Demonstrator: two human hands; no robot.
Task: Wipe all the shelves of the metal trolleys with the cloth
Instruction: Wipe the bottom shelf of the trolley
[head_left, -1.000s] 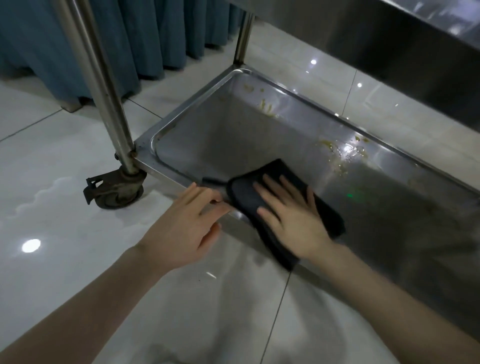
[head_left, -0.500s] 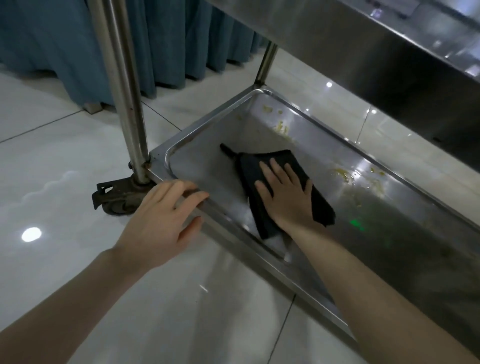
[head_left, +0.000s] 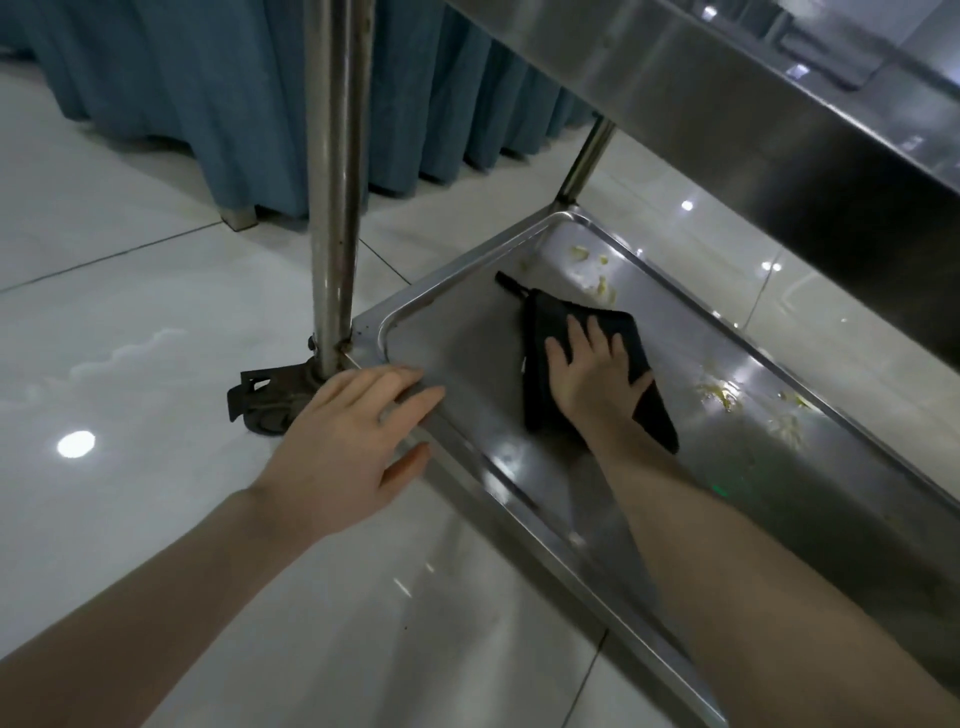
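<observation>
The bottom shelf (head_left: 462, 364) of a steel trolley lies low over the floor, its tray dull and streaked. A folded black cloth (head_left: 540, 332) lies flat on it near the left end. My right hand (head_left: 592, 384) presses on the cloth with straight, spread fingers. My left hand (head_left: 348, 447) rests on the shelf's near rim by the corner post, fingers straight. Yellowish food bits (head_left: 602, 291) lie beyond the cloth, and more yellowish food bits (head_left: 722, 395) to its right.
The trolley's corner post (head_left: 332, 182) rises just left of my left hand, with a dark caster wheel (head_left: 265, 400) at its foot. An upper shelf (head_left: 753, 104) overhangs at the top right. Blue curtains (head_left: 208, 93) hang behind over a glossy tiled floor (head_left: 130, 322).
My right hand has pushed the cloth away from the near rim toward the far left corner of the shelf. My left hand stays on the rim.
</observation>
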